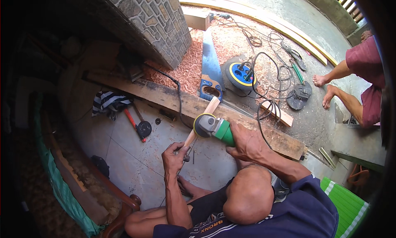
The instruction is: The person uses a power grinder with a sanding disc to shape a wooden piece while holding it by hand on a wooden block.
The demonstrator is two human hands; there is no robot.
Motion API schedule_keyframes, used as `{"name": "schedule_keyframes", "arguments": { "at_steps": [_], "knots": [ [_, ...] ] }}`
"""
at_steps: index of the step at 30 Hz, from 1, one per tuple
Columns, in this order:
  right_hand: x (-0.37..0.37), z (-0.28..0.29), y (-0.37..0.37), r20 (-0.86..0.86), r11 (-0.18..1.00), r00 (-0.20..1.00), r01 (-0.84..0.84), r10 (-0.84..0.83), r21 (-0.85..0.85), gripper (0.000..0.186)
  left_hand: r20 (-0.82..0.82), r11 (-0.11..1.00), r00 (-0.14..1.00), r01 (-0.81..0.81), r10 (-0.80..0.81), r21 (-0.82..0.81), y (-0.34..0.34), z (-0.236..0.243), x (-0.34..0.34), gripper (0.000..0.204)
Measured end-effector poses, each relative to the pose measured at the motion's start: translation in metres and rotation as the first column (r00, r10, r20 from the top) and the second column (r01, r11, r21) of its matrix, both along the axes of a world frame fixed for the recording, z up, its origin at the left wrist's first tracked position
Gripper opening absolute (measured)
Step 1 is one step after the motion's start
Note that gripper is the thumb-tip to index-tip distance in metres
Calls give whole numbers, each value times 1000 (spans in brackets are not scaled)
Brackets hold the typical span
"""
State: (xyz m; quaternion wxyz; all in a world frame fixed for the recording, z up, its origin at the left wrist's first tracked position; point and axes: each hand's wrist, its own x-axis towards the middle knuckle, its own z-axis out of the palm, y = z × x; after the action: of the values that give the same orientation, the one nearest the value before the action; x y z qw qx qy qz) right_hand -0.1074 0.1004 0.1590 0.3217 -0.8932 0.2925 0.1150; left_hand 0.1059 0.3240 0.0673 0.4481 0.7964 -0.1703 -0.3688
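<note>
My left hand [174,159] is closed around the near end of a slim strip of wood [191,139], which slants up and away to the right. My right hand [248,143] grips a green angle grinder [223,132] by its body. The grinder's round disc [203,125], with a yellow rim, lies over the middle of the strip and hides part of it. Whether the disc touches the wood or spins I cannot tell. The strip's far end rests on or just above a long thick wooden beam [161,95] on the floor.
Beyond the beam lie a handsaw [211,60], wood shavings [189,71], a blue cable reel [236,86] and tangled black cords. A hammer [143,130] and striped cloth [108,104] lie to the left. A stone-faced pillar [159,29] stands behind. Another person's bare legs [340,75] are at right.
</note>
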Motion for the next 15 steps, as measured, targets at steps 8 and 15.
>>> {"name": "schedule_keyframes", "arguments": {
  "at_steps": [8, 15],
  "knots": [
    [-12, -23, -2, 82, 981, 978, 192, -193, 25, 89, -77, 1000, 997, -5, 6, 19, -4, 7, -7, 23],
    [-12, -36, -13, 127, 935, 941, 330, -314, -128, 95, 289, 992, 949, 123, -124, 21, -2, 3, -10, 21]
  ]
}}
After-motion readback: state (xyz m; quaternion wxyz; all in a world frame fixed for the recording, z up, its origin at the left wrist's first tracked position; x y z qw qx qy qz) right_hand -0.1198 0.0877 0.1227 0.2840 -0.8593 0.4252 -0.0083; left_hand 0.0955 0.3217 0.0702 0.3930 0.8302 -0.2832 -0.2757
